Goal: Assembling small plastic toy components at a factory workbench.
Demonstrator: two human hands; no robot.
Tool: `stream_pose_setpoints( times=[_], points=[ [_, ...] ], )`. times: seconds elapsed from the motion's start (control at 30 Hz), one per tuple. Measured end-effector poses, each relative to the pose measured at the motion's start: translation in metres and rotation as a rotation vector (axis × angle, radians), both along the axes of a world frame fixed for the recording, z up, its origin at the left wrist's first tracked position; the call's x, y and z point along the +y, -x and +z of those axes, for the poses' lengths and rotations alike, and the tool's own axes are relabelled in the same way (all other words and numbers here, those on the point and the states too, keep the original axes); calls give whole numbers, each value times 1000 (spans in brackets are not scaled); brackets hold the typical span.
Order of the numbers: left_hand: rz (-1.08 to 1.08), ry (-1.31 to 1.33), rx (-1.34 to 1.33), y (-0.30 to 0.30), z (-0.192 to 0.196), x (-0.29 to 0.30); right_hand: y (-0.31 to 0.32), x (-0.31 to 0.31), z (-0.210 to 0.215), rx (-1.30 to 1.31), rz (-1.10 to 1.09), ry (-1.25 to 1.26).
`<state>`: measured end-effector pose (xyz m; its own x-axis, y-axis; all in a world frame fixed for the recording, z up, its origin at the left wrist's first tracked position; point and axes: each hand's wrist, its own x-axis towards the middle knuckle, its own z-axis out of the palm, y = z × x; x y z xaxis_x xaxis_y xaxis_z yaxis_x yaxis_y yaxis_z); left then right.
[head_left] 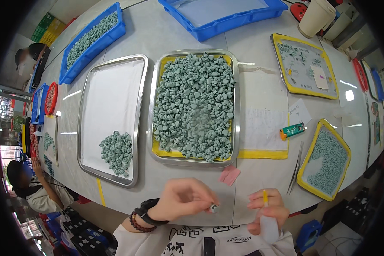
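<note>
Trays crowd a pale bench (pixel 260 51): a steel tray (pixel 193 107) heaped with green pieces at centre. At the near edge, the left hand (pixel 184 199) pinches a small grey piece (pixel 214 208); the right hand (pixel 269 205) grips a white bottle (pixel 269 227), just right of it.

Near edge: bare table strip (pixel 192 179) between my hands and the full steel tray (pixel 195 160), only a pink slip (pixel 229 175) on it.
Left: second steel tray (pixel 111 121), mostly bare.
Right: tweezers (pixel 296 167), lighter (pixel 292 130) and yellow tray (pixel 324 160) crowd the way.
</note>
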<state>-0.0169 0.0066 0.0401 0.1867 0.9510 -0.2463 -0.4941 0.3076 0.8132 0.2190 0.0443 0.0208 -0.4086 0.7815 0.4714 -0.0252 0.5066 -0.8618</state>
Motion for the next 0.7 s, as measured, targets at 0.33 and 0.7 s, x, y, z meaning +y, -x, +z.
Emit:
stream_pose_setpoints(
  times=[0.33,0.7],
  points=[
    [4,133,-7,-17,-30,-1,42,-2,-14,-177,-69,-109],
    [-22,-37,38,-21,-29,-10,39,-11,-19,-147,-55,-47]
  ],
)
